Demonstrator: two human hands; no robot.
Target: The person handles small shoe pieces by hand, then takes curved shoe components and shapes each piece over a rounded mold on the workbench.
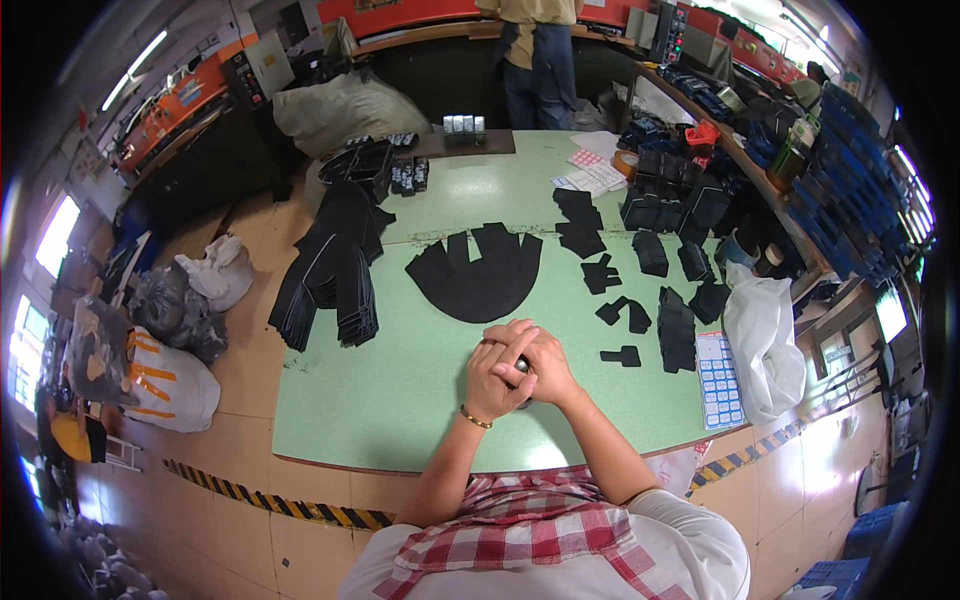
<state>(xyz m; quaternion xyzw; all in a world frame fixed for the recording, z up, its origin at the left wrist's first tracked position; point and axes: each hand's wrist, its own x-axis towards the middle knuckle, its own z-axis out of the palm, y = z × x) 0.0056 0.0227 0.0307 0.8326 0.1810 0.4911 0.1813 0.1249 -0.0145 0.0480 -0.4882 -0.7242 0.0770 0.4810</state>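
Near the front edge of the green table (400, 410), my left hand (488, 382) and my right hand (546, 360) are clasped together with fingers overlapping. A small dark round thing with a shiny top (522, 366) shows between them; most of it is covered, so its kind cannot be made out. Just beyond my hands lies a black fan-shaped cut piece (478, 275) with slits along its far edge, apart from my fingers. Several small black cut pieces, among them a T-shaped one (621, 356) and an arched one (625, 314), lie to the right.
Stacked black curved pieces (335, 270) stand at the left. A white plastic bag (762, 340) and a sheet of blue-and-white labels (720, 380) sit by the right edge. Tape rolls (626, 163) and black bundles fill the back right. A person (538, 60) stands beyond the table.
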